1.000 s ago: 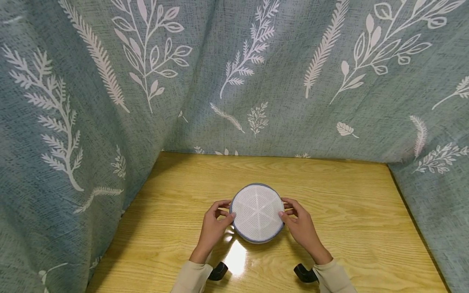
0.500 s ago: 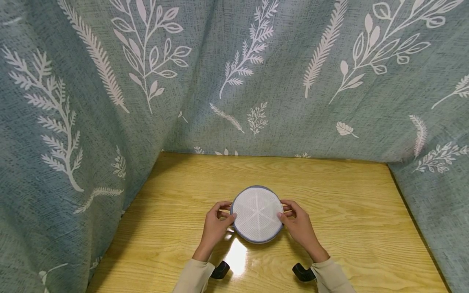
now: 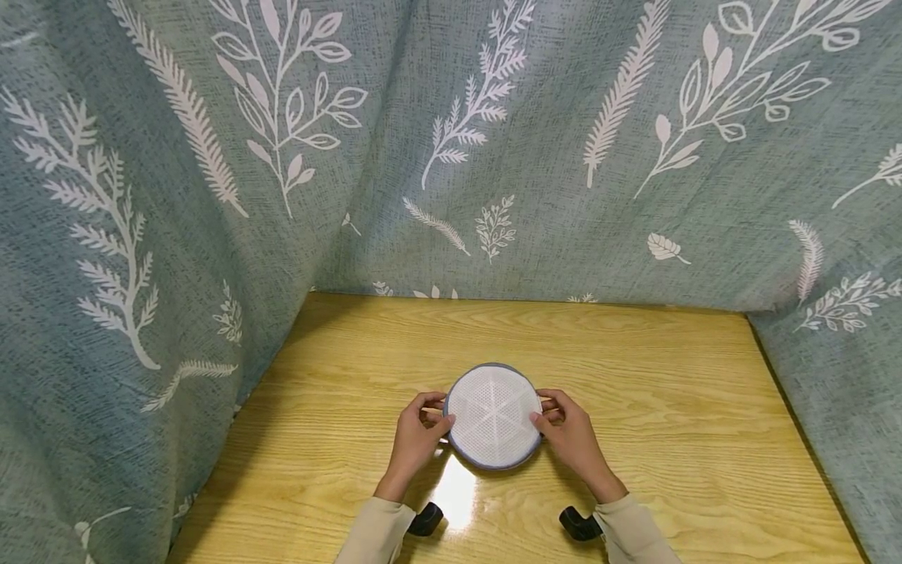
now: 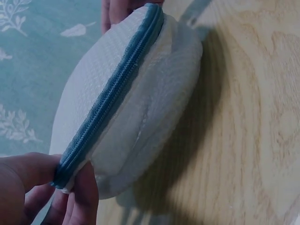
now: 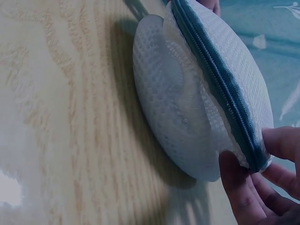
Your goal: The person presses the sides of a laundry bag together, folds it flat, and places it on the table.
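A round white mesh laundry bag (image 3: 494,415) is held up between both hands, its seamed mesh panel facing the head camera. A blue zipper (image 4: 112,96) runs round its edge, and appears closed along the stretch seen in both wrist views. Below the zipper the lower mesh part (image 5: 164,103) sags and folds inward, close over the table. My left hand (image 3: 416,440) pinches the left edge, thumb on the front and fingers behind. On the opposite edge my right hand (image 3: 574,440) grips likewise, thumb and fingers either side of the zipper band. Parts of the fingers are hidden behind the bag.
The wooden table (image 3: 634,360) lies beneath, with a bright light reflection in front of the bag. Blue-green curtain (image 3: 550,235) with white leaf prints surrounds the back and sides. Black wrist-worn pieces (image 3: 425,519) show by both sleeves.
Both hands have drawn the bag slightly toward the person. They have also come a little closer together, the right hand shifting left. The grip on the bag's edges stays the same.
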`<state>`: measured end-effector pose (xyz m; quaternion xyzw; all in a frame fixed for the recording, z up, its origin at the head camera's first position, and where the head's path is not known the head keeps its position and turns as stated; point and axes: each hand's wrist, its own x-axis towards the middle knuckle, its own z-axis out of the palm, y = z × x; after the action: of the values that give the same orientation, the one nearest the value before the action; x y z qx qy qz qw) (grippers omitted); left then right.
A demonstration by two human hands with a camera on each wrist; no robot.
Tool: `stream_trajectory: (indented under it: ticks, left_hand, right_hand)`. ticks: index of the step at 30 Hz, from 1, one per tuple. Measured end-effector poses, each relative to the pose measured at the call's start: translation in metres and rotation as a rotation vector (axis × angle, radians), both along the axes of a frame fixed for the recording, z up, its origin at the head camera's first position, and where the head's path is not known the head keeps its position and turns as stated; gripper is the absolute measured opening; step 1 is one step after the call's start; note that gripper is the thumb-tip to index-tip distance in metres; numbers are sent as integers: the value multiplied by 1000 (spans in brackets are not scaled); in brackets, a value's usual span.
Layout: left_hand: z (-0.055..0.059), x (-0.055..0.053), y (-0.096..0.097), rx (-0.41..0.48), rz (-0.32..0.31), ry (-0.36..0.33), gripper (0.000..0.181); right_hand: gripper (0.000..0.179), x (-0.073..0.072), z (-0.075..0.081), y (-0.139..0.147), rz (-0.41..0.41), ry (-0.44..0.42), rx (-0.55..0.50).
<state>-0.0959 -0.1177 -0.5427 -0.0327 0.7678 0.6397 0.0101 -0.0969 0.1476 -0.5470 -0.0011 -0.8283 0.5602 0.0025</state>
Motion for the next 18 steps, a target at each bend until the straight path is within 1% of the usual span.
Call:
stream_trajectory:
  ticks: [5,8,11,15,18]
  left_hand:
    - [-5,0,1,-1,-12,2,37]
    - [-7,0,1,-17,-12,-10,37]
    - [-9,-1,0,-43,-14,-10,36]
    - [-11,-1,-1,-78,-16,-1,35]
    - [-12,-1,-2,-82,-16,-1,35]
  right_hand:
    - [36,1,-3,-1,5,5,8]
    - [35,1,-5,-1,12,19,4]
    - [36,0,-7,-1,9,9,1]
    - [37,-1,-10,-1,7,-5,15]
    - [37,-2,-10,-2,11,12,37]
